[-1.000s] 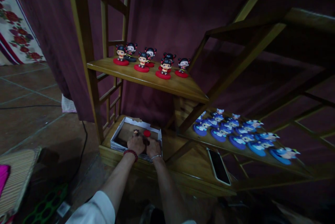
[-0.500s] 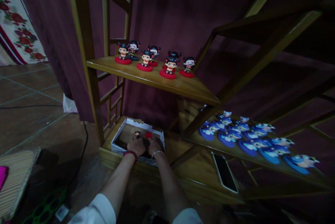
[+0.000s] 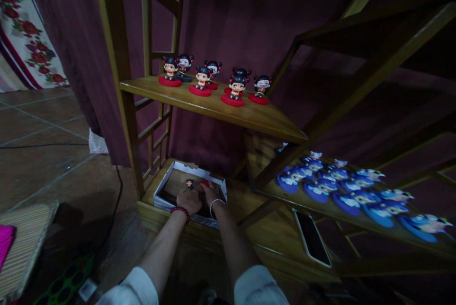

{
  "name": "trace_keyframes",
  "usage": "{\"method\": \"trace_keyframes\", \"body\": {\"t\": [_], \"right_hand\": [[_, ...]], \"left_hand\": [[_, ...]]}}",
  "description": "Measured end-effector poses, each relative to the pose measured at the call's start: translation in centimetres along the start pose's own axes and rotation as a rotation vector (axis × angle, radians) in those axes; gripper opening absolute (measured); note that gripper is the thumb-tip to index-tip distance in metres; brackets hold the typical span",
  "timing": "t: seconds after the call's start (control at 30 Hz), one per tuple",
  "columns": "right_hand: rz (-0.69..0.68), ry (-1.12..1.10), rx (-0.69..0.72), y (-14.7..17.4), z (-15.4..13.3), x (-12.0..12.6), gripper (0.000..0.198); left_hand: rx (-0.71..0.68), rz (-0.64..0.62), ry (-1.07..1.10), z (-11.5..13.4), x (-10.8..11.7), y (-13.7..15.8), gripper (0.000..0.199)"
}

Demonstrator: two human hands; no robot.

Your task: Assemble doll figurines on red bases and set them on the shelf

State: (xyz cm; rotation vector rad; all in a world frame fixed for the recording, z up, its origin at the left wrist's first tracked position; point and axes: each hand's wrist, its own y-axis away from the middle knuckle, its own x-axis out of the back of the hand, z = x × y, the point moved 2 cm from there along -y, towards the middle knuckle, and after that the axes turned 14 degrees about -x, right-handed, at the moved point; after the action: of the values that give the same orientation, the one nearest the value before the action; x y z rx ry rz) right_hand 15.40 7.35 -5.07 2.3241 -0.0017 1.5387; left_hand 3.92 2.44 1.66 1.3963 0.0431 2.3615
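Left hand (image 3: 189,201) by figurine (image 3: 189,183), right hand (image 3: 211,194) at red disc (image 3: 204,184), inside box (image 3: 182,167), grips unclear

Phone (image 3: 312,237), dark screen up, on lower wooden shelf (image 3: 263,229) | blue figurines (image 3: 322,187) in rows, right shelf (image 3: 324,207) | dark purple curtain (image 3: 228,15) behind | floral cloth (image 3: 30,29), far left | black cable (image 3: 121,184) on tiled floor (image 3: 39,186) | pink item (image 3: 5,243) on slatted surface (image 3: 32,238), lower left
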Motion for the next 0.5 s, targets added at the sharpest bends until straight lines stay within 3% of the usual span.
{"method": "trace_keyframes", "body": {"t": [0.23,0.5], "right_hand": [[-0.015,0.103,0.117,0.3,-0.7,0.9,0.044],[-0.001,0.152,0.053,3.3,-1.5,2.1,0.037]], "left_hand": [[-0.028,-0.027,-0.024,-0.1,0.2,0.0,0.038],[-0.057,-0.074,-0.060,-0.6,0.9,0.2,0.040]]}}
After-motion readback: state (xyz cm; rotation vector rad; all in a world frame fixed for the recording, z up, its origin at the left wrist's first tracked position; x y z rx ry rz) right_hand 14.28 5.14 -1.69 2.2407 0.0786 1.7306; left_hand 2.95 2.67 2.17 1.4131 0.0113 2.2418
